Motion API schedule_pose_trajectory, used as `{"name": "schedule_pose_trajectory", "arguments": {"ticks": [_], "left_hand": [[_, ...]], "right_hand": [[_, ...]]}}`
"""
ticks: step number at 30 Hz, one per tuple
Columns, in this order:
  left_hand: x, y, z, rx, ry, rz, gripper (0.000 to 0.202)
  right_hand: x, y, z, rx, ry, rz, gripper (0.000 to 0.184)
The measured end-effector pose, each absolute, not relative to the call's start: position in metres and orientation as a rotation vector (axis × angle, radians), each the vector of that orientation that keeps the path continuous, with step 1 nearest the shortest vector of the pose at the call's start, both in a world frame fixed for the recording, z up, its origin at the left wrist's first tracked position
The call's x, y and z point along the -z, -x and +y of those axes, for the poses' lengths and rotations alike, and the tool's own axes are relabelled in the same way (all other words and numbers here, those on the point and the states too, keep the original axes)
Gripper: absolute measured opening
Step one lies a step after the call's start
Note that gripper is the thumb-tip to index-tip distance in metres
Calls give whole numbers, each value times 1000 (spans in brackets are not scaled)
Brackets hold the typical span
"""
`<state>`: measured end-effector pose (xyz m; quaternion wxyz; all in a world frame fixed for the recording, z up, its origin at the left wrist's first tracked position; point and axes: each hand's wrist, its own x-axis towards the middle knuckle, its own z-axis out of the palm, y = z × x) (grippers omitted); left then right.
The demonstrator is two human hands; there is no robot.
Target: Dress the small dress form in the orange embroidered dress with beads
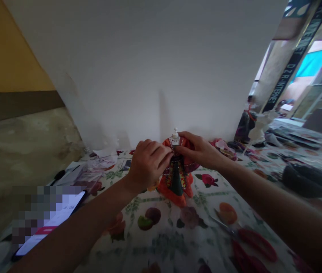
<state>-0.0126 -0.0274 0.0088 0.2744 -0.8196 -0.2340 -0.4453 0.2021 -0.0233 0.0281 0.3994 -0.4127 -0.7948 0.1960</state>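
Note:
A headless doll (178, 167) stands upright on the table, with a bare white neck peg at its top. It wears an orange dress with white beaded trim at the chest, a dark patterned front panel and an orange hem. My right hand (196, 149) grips the doll at its shoulder and chest, thumb across the front. From the other side, my left hand (151, 161) is closed, its fingertips pinching the dress at the chest; whether something small is between them is hidden.
Red-handled scissors (256, 242) lie at front right, near my right forearm. At left lies a lit phone (55, 223). Papers and plastic (101, 161) sit behind it. Fabric scraps (223, 148), a dark bowl-like object (310, 180) and a white board (149, 68) surround the flowered tablecloth (161, 246).

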Motion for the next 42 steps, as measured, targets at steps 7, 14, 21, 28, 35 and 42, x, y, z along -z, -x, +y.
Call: {"name": "schedule_pose_trajectory", "arguments": {"ticks": [7, 14, 21, 28, 35, 42], "left_hand": [[-10, 11, -21, 1336, 2280, -752, 24], [-7, 11, -16, 1357, 2385, -786, 28], [-7, 10, -16, 1433, 2472, -857, 28], [-8, 6, -16, 1454, 2499, -854, 28], [-10, 4, -14, 1500, 2536, -882, 26], [-6, 7, -16, 1606, 2588, -933, 41]], "right_hand": [[-27, -204, -21, -516, 985, -2037, 42], [-28, -201, -23, -493, 984, -2019, 42], [-30, -208, -21, -803, 900, -1916, 37], [-31, -204, -19, -735, 947, -1905, 27], [-28, -203, -11, -700, 934, -1933, 23], [-34, -209, -18, -706, 992, -1907, 29]]}}
